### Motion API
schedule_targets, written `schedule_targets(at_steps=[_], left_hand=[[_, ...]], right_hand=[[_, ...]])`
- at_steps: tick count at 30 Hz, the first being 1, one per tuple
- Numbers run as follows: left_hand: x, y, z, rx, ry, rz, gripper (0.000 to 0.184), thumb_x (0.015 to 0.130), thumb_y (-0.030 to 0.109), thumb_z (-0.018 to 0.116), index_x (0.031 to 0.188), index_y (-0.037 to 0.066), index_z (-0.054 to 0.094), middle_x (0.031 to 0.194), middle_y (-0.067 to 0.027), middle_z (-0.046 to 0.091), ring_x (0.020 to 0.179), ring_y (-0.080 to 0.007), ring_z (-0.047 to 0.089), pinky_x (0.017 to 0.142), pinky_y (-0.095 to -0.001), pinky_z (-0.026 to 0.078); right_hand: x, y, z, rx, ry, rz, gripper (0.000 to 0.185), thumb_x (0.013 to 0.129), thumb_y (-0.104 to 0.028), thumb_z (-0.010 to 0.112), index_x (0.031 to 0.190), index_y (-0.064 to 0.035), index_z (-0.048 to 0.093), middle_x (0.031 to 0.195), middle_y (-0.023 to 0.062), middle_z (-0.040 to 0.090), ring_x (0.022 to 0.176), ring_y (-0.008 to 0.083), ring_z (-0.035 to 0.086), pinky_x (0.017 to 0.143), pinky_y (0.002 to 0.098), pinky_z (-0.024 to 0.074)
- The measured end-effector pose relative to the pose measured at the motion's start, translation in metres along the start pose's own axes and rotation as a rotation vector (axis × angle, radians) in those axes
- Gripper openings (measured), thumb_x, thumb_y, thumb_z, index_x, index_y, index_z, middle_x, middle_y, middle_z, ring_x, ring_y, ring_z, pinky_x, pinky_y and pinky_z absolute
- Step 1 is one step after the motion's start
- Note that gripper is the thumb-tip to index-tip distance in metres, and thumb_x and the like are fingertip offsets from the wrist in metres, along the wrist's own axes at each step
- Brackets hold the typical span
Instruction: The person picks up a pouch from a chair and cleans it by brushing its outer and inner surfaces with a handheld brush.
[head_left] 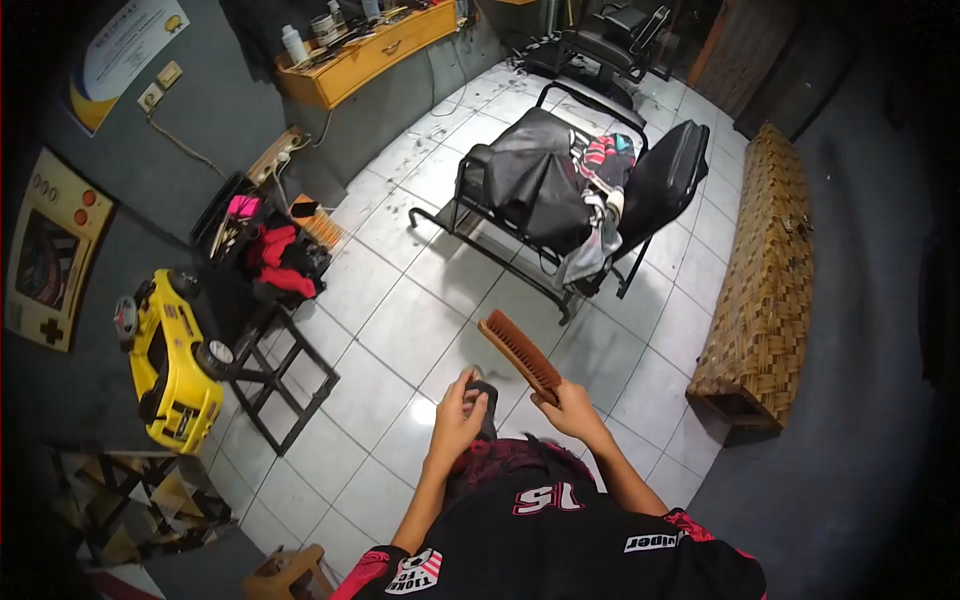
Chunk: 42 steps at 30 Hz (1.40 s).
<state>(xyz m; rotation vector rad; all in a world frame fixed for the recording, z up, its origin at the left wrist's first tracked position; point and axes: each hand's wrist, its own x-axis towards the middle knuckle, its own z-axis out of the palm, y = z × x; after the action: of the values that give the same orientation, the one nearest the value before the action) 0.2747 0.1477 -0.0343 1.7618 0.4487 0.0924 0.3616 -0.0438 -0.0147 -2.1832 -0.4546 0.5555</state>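
"White tiles (pixel 375 378) cover the floor in the head view. Where's the brush (pixel 522 352)?"

"Out in front, its near end grasped in the right hand (pixel 573 412), presumably to leave the bristles free."

"And the left hand (pixel 455 428)?"

"Fingers curled around a dark object (pixel 488 408), probably to steady it; I can't tell what it is."

"That cloth (pixel 603 165) on the black chair (pixel 515 170)?"

"Perhaps laid there to keep it off the floor."

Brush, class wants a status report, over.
Right hand gripping brush. Left hand holding dark item, identity unclear. Brush and item apart; black chair ahead.
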Motion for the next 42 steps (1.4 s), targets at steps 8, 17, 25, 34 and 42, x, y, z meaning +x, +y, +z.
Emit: schedule_targets(at_steps=[8,17,25,34,42], left_hand=[[0.149,0.042,-0.037,0.046,-0.117,0.031,0.037,0.084,0.010,0.057,0.119,0.000,0.050,0.109,-0.0141,0.058,0.090,-0.0180,0.060,0.072,-0.0274,0.050],[0.330,0.072,-0.006,0.179,-0.185,0.112,0.035,0.084,0.012,0.057,0.117,0.000,0.052,0.109,-0.0148,0.059,0.096,-0.0208,0.059,0.078,-0.0304,0.048],[0.527,0.099,0.084,0.328,-0.167,0.229,0.031,0.082,0.009,0.059,0.110,-0.002,0.054,0.104,-0.0172,0.059,0.096,-0.0244,0.060,0.081,-0.0307,0.047],[0.616,0.054,0.165,0.463,-0.593,-0.258,0.094,0.070,0.059,0.062,0.125,-0.013,0.037,0.120,-0.0361,0.043,0.115,-0.0429,0.044,0.096,-0.0411,0.037],[0.649,0.042,0.186,0.437,-0.785,-0.758,0.107,0.063,0.062,0.068,0.131,-0.011,0.029,0.124,-0.0274,0.046,0.116,-0.0298,0.047,0.096,-0.0322,0.037]], right_hand=[[0.108,-0.025,-0.043,0.046,0.182,0.051,0.027,0.072,-0.013,0.056,0.095,0.0002,0.056,0.090,0.0238,0.058,0.086,0.0399,0.056,0.074,0.0417,0.0445],[0.258,0.019,-0.092,0.191,0.536,0.328,0.038,0.080,-0.029,0.063,0.099,0.0018,0.054,0.087,0.0197,0.058,0.082,0.0351,0.059,0.070,0.0393,0.0442],[0.431,0.094,-0.165,0.339,0.636,0.394,0.039,0.086,-0.035,0.055,0.075,0.0017,0.053,0.066,0.0122,0.055,0.063,0.0231,0.054,0.060,0.0364,0.0406],[0.495,0.164,-0.151,0.645,0.384,0.829,0.034,0.089,-0.033,0.053,0.076,-0.0007,0.053,0.066,0.0006,0.049,0.064,0.0121,0.045,0.060,0.0307,0.0384],[0.513,0.201,-0.154,0.723,0.234,0.847,0.044,0.092,-0.035,0.049,0.119,-0.0005,0.051,0.106,0.0058,0.057,0.101,0.0136,0.051,0.089,0.0259,0.0375]])
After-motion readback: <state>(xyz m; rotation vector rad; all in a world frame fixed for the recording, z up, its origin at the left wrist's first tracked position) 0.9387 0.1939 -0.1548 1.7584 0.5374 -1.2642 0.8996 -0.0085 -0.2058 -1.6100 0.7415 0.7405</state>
